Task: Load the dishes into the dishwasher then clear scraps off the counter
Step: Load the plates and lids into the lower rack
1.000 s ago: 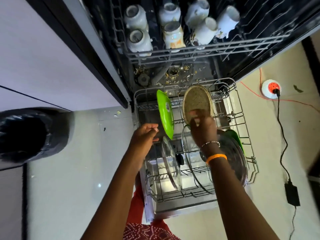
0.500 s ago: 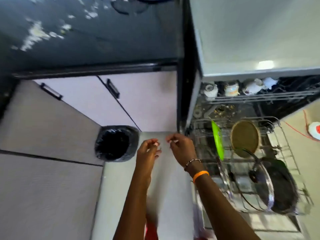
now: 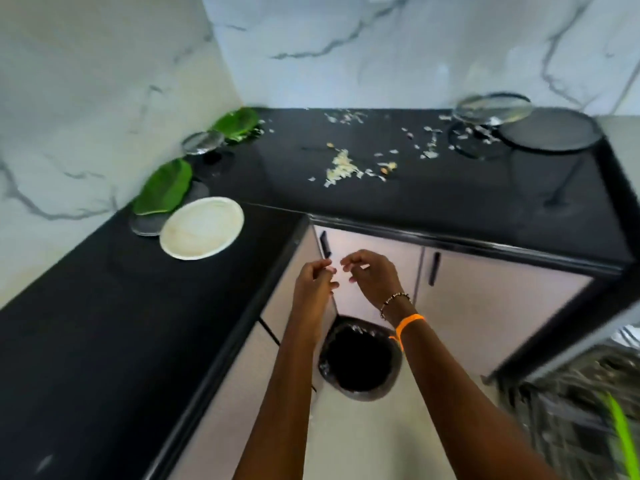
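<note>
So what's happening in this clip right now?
A person stands at an L-shaped black counter, with both hands raised and holding nothing: left hand and right hand hover close together above a lined bin on the floor. Dishes are not yet all loaded: a white plate, green plates, glass lids and a dark pan sit on the counter, with scraps scattered mid-counter. The dishwasher rack shows at lower right.
</note>
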